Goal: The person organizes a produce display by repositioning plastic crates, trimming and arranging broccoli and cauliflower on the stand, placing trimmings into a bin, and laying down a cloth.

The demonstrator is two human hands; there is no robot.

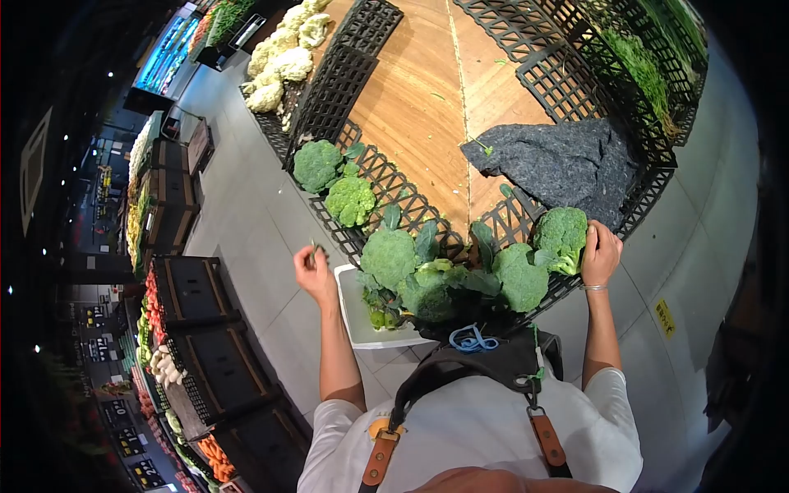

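Observation:
At the right end of a row of broccoli, my right hand (602, 253) has its fingers round the side of a broccoli head (562, 238). Left of it in the row are another broccoli (522, 278) and a large head (389, 256). My left hand (312, 268) is raised beside the white bin (349, 316), its fingers pinched on something small and dark that I cannot make out. Two more heads (317, 166) lie at the left corner of the black lattice rack (394, 179). Some green pieces (385, 318) are in the white bin.
A crumpled dark cloth (575, 164) lies on the wooden table (419, 90). Cauliflowers (283, 66) fill the far left edge. Black lattice crates (563, 78) with leafy greens (637, 70) stand at the right. Stacked dark crates (197, 312) line the left aisle.

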